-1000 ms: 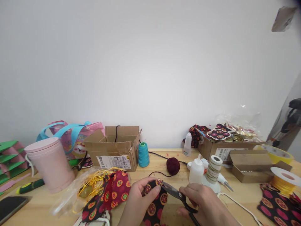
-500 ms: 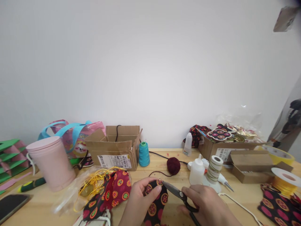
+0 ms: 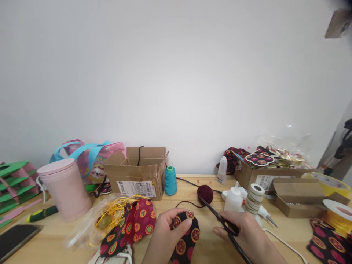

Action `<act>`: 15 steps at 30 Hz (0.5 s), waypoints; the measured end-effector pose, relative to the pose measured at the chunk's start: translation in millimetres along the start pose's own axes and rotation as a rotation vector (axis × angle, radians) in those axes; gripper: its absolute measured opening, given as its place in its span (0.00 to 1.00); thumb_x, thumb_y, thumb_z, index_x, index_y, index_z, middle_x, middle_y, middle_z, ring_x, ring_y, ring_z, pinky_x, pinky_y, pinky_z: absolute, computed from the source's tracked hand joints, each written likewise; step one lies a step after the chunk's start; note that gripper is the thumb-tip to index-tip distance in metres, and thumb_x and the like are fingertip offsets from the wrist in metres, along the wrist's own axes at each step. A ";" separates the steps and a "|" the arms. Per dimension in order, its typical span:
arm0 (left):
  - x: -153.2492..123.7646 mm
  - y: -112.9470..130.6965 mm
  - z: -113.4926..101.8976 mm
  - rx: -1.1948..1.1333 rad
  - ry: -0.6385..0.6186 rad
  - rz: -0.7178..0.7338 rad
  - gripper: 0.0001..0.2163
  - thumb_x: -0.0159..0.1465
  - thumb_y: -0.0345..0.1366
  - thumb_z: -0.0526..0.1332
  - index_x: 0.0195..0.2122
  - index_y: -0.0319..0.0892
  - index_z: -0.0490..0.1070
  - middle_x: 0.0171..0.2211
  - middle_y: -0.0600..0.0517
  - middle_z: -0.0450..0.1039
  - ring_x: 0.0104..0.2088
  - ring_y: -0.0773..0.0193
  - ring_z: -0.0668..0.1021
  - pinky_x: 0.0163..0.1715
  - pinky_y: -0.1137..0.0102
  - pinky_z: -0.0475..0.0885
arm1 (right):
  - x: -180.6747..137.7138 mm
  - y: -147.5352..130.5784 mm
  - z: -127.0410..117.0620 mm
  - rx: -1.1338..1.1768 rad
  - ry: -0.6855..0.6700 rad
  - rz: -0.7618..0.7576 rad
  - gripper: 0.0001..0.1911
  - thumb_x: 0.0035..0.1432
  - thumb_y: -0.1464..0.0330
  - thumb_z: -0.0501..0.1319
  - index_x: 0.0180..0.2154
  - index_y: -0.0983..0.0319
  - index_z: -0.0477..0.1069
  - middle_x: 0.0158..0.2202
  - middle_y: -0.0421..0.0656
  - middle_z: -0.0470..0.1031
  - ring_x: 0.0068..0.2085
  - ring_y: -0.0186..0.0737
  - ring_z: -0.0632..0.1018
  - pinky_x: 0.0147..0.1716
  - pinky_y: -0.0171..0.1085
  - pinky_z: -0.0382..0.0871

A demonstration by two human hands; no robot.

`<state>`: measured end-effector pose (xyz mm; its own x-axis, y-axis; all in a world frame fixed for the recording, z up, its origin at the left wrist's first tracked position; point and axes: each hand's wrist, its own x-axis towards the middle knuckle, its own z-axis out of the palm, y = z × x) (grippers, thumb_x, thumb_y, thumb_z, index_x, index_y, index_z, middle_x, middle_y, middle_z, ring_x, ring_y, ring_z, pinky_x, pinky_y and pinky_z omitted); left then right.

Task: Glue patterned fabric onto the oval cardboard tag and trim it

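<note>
My left hand [image 3: 165,233] is closed on a black fabric piece with red and orange circles [image 3: 187,236], pinching its upper edge near the table's front. My right hand [image 3: 247,236] grips black scissors [image 3: 220,220]; their blades are together and point up and left toward a dark red ball of yarn [image 3: 205,193]. The scissor tips stand apart from the fabric piece, a short way to its upper right. A thin dark thread [image 3: 187,202] runs from the yarn ball across the wood.
Left: pink lidded cup [image 3: 65,190], open cardboard box [image 3: 137,172], teal thread spool [image 3: 170,180], patterned fabric scraps with yellow cord [image 3: 129,222], a phone [image 3: 16,236]. Right: white glue bottles [image 3: 233,198], ribbon spool [image 3: 255,198], boxes of fabric pieces [image 3: 264,165], yellow cord reel [image 3: 339,216].
The scissors have lifted off the fabric piece's top edge and swung up and right, now pointing at the yarn ball. My left hand keeps its hold on the fabric.
</note>
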<state>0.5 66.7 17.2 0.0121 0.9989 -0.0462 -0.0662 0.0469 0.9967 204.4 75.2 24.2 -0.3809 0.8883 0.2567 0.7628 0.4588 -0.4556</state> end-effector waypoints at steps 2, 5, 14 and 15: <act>0.5 -0.1 -0.1 -0.009 -0.001 -0.002 0.13 0.44 0.40 0.66 0.30 0.39 0.74 0.28 0.50 0.78 0.30 0.61 0.76 0.30 0.71 0.70 | 0.8 0.8 1.5 0.068 -0.019 -0.009 0.15 0.50 0.61 0.57 0.18 0.61 0.60 0.17 0.34 0.55 0.20 0.32 0.58 0.19 0.32 0.49; 0.9 0.6 0.2 -0.029 -0.016 -0.005 0.13 0.44 0.40 0.66 0.29 0.39 0.74 0.27 0.50 0.78 0.29 0.62 0.76 0.29 0.71 0.70 | 0.4 -0.4 4.5 0.213 -0.033 0.001 0.09 0.49 0.63 0.58 0.24 0.62 0.68 0.18 0.34 0.56 0.20 0.33 0.59 0.19 0.32 0.50; -1.8 -2.5 14.7 -0.186 -0.070 0.003 0.11 0.41 0.35 0.68 0.26 0.40 0.72 0.22 0.55 0.76 0.22 0.70 0.74 0.23 0.77 0.67 | -2.2 -23.4 30.6 1.072 -0.087 0.066 0.19 0.43 0.58 0.63 0.33 0.65 0.65 0.23 0.38 0.66 0.24 0.34 0.66 0.23 0.32 0.59; -1.5 -3.3 16.4 -0.203 -0.084 0.010 0.10 0.41 0.34 0.68 0.26 0.40 0.72 0.22 0.55 0.76 0.22 0.71 0.73 0.23 0.77 0.67 | -2.1 -27.0 32.4 1.143 -0.071 0.086 0.18 0.42 0.59 0.64 0.32 0.64 0.65 0.24 0.38 0.66 0.25 0.33 0.66 0.23 0.31 0.60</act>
<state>17.1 64.9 15.2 0.0931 0.9954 -0.0222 -0.2664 0.0464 0.9628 167.6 61.7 8.4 -0.4072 0.9001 0.1553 -0.1188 0.1164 -0.9861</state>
